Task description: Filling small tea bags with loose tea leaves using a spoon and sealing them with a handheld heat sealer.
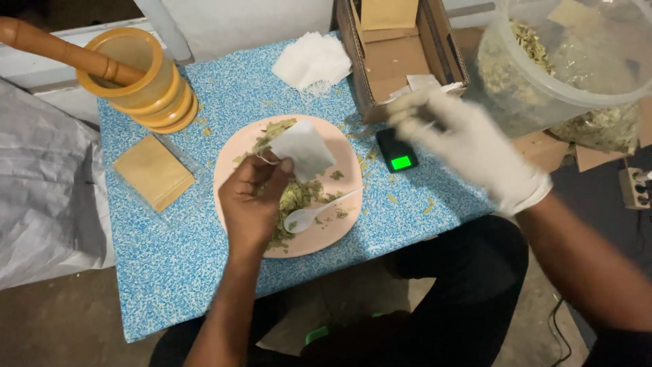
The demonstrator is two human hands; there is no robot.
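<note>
Count on the blue speckled table (176, 265): one pink plate (234, 160), one white plastic spoon (314, 214), one small black scale (398, 151) with a lit green display, one open cardboard box (397, 58), one stack of white paper bags (314, 61), one stack of tan packets (153, 171) in clear wrap, one stack of yellow cups (146, 81) with one wooden pestle (61, 49) resting in the top cup. One large clear tub (564, 61) of dried leaves sits at the right, beyond the table edge.

Left hand (250, 204), bare: fingers curled, thumb and fingertips pinched on one white paper bag (303, 149). The bag is held above the plate, over the upper part of the leaf pile (292, 197). The bag is square, flat-sided, thin white paper, tilted with one corner up; a loop of thin string hangs at its lower left by the thumb. Contents cannot be made out.

Right hand (468, 139), in a white glove: blurred, raised over the table's right edge between the box and the tub, just beside the scale. Fingers partly spread and bent toward the box; whether they grip anything cannot be told.

The leaves on the plate are green-brown flakes, heaped centre to top left. The spoon lies bowl-down on the plate, handle pointing right. Loose flakes are scattered on the table near the plate and scale.
</note>
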